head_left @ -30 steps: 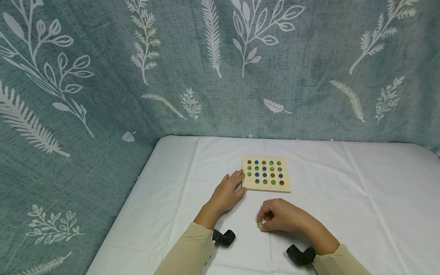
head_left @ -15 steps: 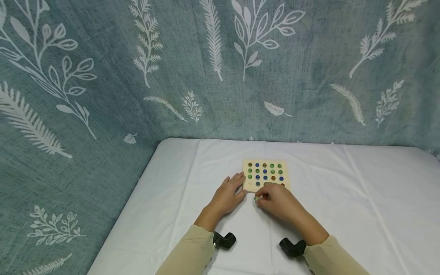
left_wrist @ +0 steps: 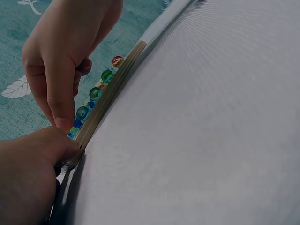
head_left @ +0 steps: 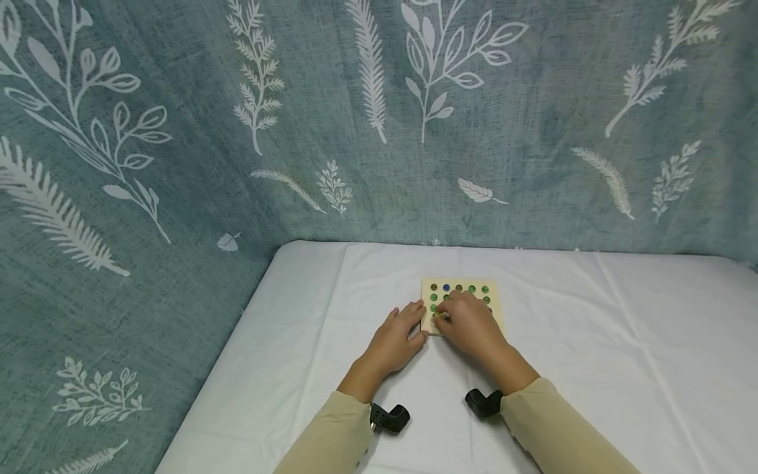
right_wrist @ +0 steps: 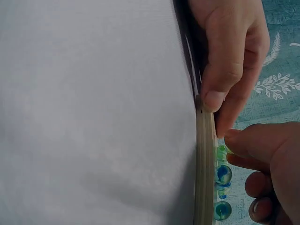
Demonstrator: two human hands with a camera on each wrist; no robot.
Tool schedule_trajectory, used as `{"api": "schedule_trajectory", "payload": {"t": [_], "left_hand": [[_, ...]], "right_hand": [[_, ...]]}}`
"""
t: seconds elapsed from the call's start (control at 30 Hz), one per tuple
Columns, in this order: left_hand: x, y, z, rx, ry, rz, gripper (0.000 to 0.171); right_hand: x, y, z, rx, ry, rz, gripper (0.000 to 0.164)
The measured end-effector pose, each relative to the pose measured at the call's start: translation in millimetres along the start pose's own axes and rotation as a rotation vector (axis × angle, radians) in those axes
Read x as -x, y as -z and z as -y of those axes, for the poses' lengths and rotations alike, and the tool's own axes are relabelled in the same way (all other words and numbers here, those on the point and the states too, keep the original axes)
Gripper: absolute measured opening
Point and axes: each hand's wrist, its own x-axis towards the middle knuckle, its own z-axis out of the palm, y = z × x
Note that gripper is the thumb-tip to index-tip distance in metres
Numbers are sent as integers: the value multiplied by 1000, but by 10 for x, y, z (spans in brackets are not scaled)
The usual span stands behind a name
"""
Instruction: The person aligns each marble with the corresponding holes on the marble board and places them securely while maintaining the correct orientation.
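A pale wooden board (head_left: 496,293) lies on the white cloth, with rows of coloured glass marbles (head_left: 472,289) set in its hollows. My left hand (head_left: 395,339) rests flat at the board's left side, its fingertips and thumb touching the edge. Over the front left corner, my right hand (head_left: 470,322) pinches a green marble (right_wrist: 222,152) between thumb and forefinger, low at the board's surface. That hand hides much of the front rows in the head view. In the left wrist view, blue, green and red-orange marbles (left_wrist: 95,93) stand above the board's edge.
White cloth (head_left: 592,355) covers the table around the board. A blue-green curtain with white leaf prints (head_left: 403,197) hangs behind and to the left. Black wrist devices (head_left: 391,418) stick out from both sleeves, close above the cloth.
My right hand has carried the marble from the cloth in front of the board forward onto its front left corner. My left hand has stayed at the board's left edge.
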Motion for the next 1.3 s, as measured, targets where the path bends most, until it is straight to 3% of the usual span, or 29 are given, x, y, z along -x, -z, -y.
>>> {"api": "schedule_trajectory", "payload": {"t": [0.33, 0.67, 0.97, 1.3], "left_hand": [[3, -15, 0, 5, -12, -5, 54], [-7, -24, 2, -9, -12, -5, 55], [-14, -15, -13, 16, 30, -3, 56], [-6, -25, -30, 35, 18, -9, 56]], "right_hand": [[4, -50, 10, 83, 48, -14, 12], [124, 71, -60, 28, 51, -50, 20], [358, 319, -273, -21, -50, -67, 24], [645, 609, -694, -54, -172, -69, 38]]}}
